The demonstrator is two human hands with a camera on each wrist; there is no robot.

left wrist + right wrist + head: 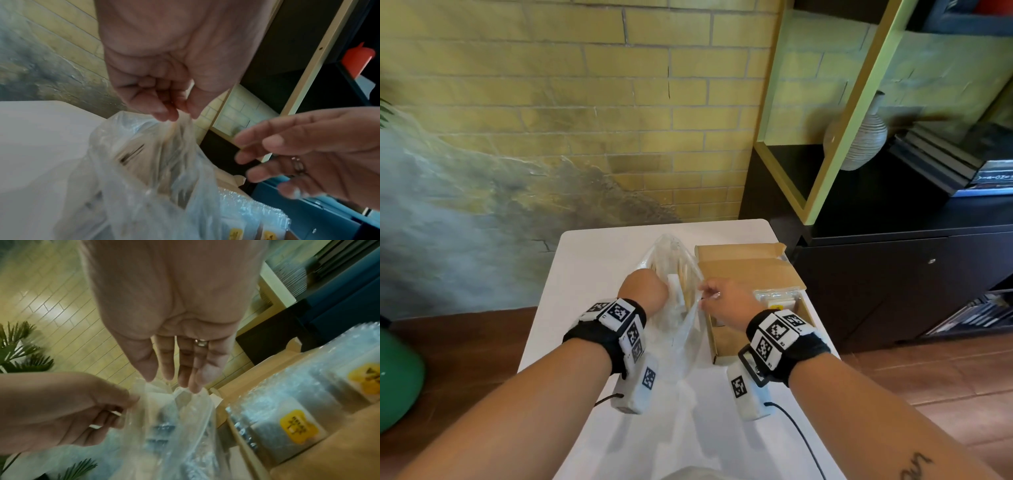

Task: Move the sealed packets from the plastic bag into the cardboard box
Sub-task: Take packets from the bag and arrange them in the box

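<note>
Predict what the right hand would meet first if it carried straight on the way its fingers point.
Probably the plastic bag: the right hand points its fingertips at the bag's rim, seemingly touching already.

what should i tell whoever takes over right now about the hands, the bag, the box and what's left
Left hand: fingers pinch the near-left edge of the clear plastic bag, holding its mouth open.
Right hand: at the bag's right edge beside the box; head view suggests a pinch, wrist view shows straight fingers, so the grip is unclear.
The bag lies on the white table, left of the open brown cardboard box.
Done: some bubble-wrapped sealed packets with yellow labels already stand in the box.
Left: more packets show through the bag; lift them out and put them in the box.
</note>
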